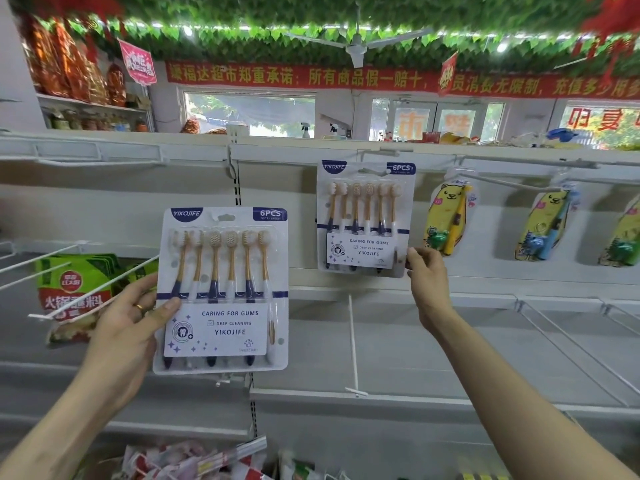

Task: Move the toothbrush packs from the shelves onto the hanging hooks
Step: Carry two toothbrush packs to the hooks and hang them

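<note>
My left hand (128,320) grips a white six-piece toothbrush pack (221,289) by its left edge, thumb on the front, holding it upright in front of the shelf. A second identical pack (365,216) hangs on a white hook (379,154) at the upper centre. My right hand (427,275) pinches that hanging pack's lower right corner. Both packs show several orange-handled brushes behind clear plastic.
Yellow children's toothbrush packs (448,216) hang on hooks to the right. Bare white hooks (83,275) stick out at the left over green and red snack bags (74,296). A wire divider (353,344) stands on the grey shelf (450,358). Packets (194,459) lie below.
</note>
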